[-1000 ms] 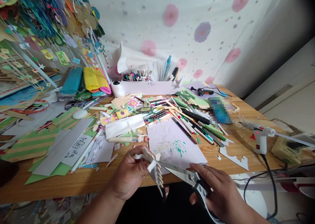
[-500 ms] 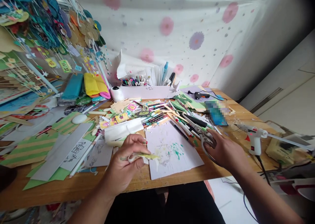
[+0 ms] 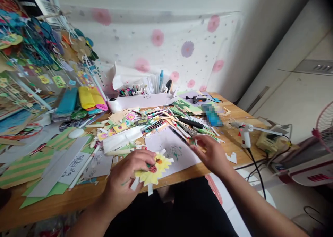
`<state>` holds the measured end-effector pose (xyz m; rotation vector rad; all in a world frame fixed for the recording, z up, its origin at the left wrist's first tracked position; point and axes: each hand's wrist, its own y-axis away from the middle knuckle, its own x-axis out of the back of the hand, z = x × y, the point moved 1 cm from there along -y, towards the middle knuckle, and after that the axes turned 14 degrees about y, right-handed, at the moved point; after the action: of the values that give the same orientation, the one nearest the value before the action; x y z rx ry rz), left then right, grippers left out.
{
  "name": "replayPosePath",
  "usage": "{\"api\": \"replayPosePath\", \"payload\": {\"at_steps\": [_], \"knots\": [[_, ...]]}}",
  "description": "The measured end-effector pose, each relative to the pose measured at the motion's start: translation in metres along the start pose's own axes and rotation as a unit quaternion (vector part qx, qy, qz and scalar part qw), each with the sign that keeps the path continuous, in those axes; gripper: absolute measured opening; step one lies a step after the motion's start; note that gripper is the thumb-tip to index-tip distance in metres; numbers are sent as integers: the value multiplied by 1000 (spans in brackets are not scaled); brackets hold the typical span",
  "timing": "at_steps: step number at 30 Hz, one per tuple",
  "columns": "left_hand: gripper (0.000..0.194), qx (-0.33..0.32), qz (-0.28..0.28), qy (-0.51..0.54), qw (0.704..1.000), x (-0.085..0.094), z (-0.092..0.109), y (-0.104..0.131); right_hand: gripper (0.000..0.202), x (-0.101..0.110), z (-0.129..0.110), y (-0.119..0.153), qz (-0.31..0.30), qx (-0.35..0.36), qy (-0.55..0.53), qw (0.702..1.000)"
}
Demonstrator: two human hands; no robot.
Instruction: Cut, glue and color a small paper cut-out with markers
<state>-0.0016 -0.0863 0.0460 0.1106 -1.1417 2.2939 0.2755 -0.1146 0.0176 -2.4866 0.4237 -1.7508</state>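
paper flower held face up over the front edge of the bench

the left hand point(image 3: 130, 171) has its fingers clamped on a yellow paper flower point(image 3: 163, 163), the fingers over the top and the thumb side beneath, probably to keep most of the petals and the white tabs point(image 3: 150, 189) free and in sight. the flower is above the bench point(image 3: 39, 209), at its front edge, just before a pale sheet point(image 3: 163, 141). that sheet perhaps lies there to protect the wood, since green marks spot it. the right hand point(image 3: 210, 153) is by the sheet's right edge, near a black pen point(image 3: 178, 134), fingers curled; i cannot tell whether they grip anything.

the flower's decorated face, with its red ladybird point(image 3: 152, 169), turns upward. its spread outline gives no strong long axis, but the visible part runs from the palm at lower left toward the sheet at upper right.
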Motion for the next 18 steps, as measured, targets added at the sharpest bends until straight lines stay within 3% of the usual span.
{"api": "replayPosePath", "payload": {"at_steps": [1,2,3,4,6,7,9,12,15,18], "knots": [[33,-18,-17,-9,1000,-4,5,-3,43,1,-16,8,-32,18,-76,996],[32,-33,-32,-19,999,-8,10,-6,48,1,-33,15,-116,15,-286,951],[31,-46,-44,-32,997,-12,15,-9,56,1,-49,23,-184,-2,-460,869],[30,-57,-54,-49,996,-16,19,-10,62,1,-63,29,-221,-29,-565,794],[30,-64,-59,-94,992,-21,25,-9,68,2,-81,39,-215,-75,-664,712],[32,-51,-47,-120,990,-21,26,-6,70,3,-84,42,-195,-89,-680,701],[36,12,18,-149,989,-16,25,5,68,6,-82,46,-139,-99,-682,711],[28,148,188,-60,969,-4,21,26,62,12,-72,52,-73,-95,-657,744],[9,221,231,-29,947,-1,24,41,55,19,-67,63,-49,-75,-643,761],[15,255,252,-25,933,-4,34,48,54,27,-70,74,-25,-62,-642,763]]}}
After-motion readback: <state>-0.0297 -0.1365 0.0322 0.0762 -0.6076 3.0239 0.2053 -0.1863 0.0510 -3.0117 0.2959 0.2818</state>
